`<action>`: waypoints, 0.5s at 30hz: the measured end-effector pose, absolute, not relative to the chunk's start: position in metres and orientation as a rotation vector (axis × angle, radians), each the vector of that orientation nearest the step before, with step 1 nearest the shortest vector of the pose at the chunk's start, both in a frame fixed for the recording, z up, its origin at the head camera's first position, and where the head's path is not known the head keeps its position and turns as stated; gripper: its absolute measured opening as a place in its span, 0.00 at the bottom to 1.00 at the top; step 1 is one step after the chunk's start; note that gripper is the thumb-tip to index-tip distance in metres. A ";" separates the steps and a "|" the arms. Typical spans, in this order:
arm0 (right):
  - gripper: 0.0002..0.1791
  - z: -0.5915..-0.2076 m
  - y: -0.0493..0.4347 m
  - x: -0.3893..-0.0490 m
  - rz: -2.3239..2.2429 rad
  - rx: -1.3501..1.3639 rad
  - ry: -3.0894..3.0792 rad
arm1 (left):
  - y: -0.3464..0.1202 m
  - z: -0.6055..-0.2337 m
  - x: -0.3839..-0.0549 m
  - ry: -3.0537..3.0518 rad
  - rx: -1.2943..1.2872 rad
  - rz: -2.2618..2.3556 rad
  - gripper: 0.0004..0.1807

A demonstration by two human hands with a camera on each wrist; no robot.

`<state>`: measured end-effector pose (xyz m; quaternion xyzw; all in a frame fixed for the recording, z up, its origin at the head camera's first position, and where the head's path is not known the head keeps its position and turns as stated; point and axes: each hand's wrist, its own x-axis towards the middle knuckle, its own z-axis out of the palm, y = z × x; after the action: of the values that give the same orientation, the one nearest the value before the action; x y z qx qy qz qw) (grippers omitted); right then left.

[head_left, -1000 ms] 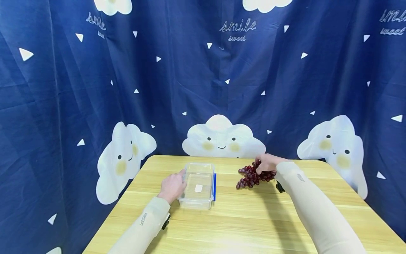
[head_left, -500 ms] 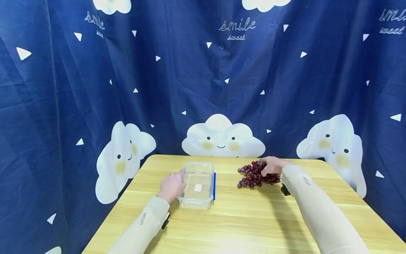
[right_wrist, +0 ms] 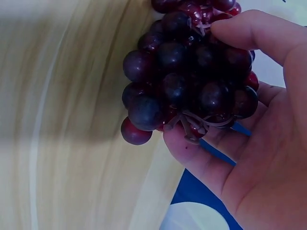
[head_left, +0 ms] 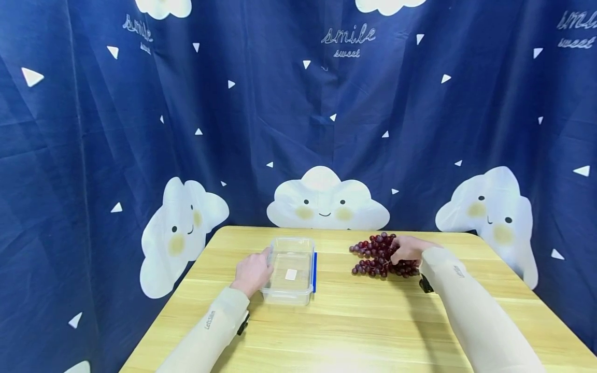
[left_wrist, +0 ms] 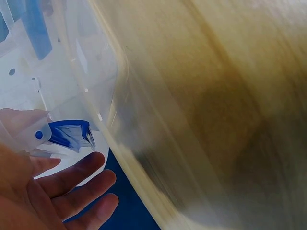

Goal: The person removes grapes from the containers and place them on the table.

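Note:
A clear plastic food container [head_left: 285,294] stands without a lid on the table, a white label on its floor. My left hand [head_left: 253,272] holds its left side by the wall. In the left wrist view, a blue-edged latch [left_wrist: 71,132] sits beside that hand, with several fingers spread outside the box. Dark red grapes [head_left: 368,250] lie to the right in two prongs pointing left. My right hand [head_left: 410,248] grips their right part. In the right wrist view, thumb and fingers pinch the grapes [right_wrist: 172,86] from two sides, near some thin stems [right_wrist: 189,124].
The light wood table [head_left: 336,326] ends at a dark blue curtain [head_left: 298,124] with white clouds. Another blue latch strip [head_left: 314,272] hangs along the container's right side, facing the grapes. Each wrist carries a small black camera mount.
My right hand has moved to the right with the grapes it grips, and the bunch now reaches farther right. The left hand and the container stay in place.

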<state>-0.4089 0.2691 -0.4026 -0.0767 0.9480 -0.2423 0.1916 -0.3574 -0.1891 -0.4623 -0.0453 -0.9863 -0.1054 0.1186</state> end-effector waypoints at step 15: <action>0.41 -0.411 0.282 -0.407 -0.669 -0.166 2.613 | -0.189 -0.463 -0.359 -2.878 -0.136 -0.300 0.30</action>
<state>-0.4073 0.2824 -0.4111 -0.0601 0.9437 -0.2415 0.2178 -0.3587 -0.1886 -0.4634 -0.0466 -0.9861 -0.1028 0.1219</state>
